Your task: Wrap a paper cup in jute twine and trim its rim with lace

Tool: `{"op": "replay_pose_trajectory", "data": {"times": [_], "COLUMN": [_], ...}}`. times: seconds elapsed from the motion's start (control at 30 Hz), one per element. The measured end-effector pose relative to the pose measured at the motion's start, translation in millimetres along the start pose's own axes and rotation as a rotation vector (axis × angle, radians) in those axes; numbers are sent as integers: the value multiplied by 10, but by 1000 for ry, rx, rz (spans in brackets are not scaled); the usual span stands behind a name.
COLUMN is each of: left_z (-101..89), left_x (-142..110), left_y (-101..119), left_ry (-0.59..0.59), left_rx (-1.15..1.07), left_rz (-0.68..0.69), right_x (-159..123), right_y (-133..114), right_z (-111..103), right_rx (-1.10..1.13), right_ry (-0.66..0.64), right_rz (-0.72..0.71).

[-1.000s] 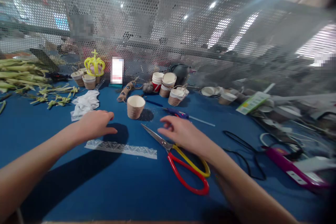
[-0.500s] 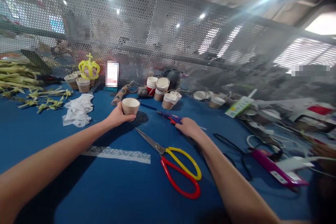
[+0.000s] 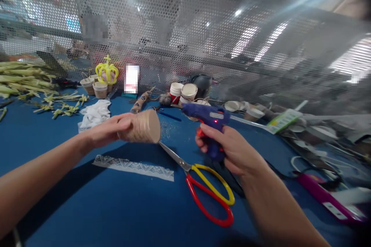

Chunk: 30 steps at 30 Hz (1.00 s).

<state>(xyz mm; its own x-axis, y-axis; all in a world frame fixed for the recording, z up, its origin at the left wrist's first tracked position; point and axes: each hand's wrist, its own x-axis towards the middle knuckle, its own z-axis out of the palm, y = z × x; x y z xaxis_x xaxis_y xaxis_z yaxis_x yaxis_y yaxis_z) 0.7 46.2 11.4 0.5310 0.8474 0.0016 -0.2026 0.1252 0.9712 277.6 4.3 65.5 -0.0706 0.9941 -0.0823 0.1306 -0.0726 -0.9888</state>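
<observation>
My left hand [image 3: 116, 126] is closed around a twine-wrapped paper cup [image 3: 143, 126], which lies tipped on its side in the air with its base facing right. In my right hand [image 3: 228, 144] is a blue hot glue gun [image 3: 207, 114], gripped by its handle. A small red light glows on the gun, and its nozzle points left toward the cup, with a gap between them. Below the hands, a strip of white lace [image 3: 133, 168] lies flat on the blue table. Large scissors [image 3: 203, 189] with one red and one yellow handle rest beside it, blades slightly covered by nothing.
Behind stand wrapped cups [image 3: 100, 90], a yellow crown ornament [image 3: 107, 73], a lit phone [image 3: 131, 79], a twine roll [image 3: 142, 101] and stacked paper cups [image 3: 176, 92]. White cloth [image 3: 95, 112] and dried husks [image 3: 26, 79] lie left. A purple power strip [image 3: 327, 197] with cables sits right.
My right hand has lifted the glue gun from the table and brought it nearer. My left hand has turned the cup from upright onto its side.
</observation>
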Motion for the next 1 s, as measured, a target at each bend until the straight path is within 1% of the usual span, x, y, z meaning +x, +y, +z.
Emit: {"op": "replay_pose_trajectory", "data": {"times": [0.07, 0.13, 0.17, 0.23, 0.3, 0.4, 0.5, 0.6, 0.7, 0.8, 1.0], "left_z": [-44, -85, -97, -93, -54, 14, 27, -9, -35, -23, 25], "left_x": [12, 41, 54, 67, 66, 58, 70, 93, 108, 107, 90], "left_y": [6, 3, -6, -44, -101, -184, -237, -274, -305, -316, -284], "left_ry": [65, 151, 187, 218, 197, 146, 117, 103, 111, 115, 191], "left_rx": [-137, -211, -209, -123, 49, 327, 470, 465, 416, 375, 304], "left_rz": [66, 75, 59, 20, -6, -52, -109, -121, -110, -92, -77], "right_x": [-46, -62, -65, -74, -95, -138, -162, -159, -154, -164, -173], "right_y": [32, 101, 139, 207, 253, 282, 283, 274, 267, 277, 334], "right_z": [93, 146, 158, 163, 154, 152, 176, 206, 219, 212, 175], "right_rx": [40, 80, 95, 87, -10, -234, -423, -560, -623, -640, -594], "right_ry": [-18, -5, 10, 38, 24, -42, -60, -36, -18, -16, -37], "right_rz": [-46, -89, -102, -123, -132, -118, -123, -174, -256, -324, -374]}}
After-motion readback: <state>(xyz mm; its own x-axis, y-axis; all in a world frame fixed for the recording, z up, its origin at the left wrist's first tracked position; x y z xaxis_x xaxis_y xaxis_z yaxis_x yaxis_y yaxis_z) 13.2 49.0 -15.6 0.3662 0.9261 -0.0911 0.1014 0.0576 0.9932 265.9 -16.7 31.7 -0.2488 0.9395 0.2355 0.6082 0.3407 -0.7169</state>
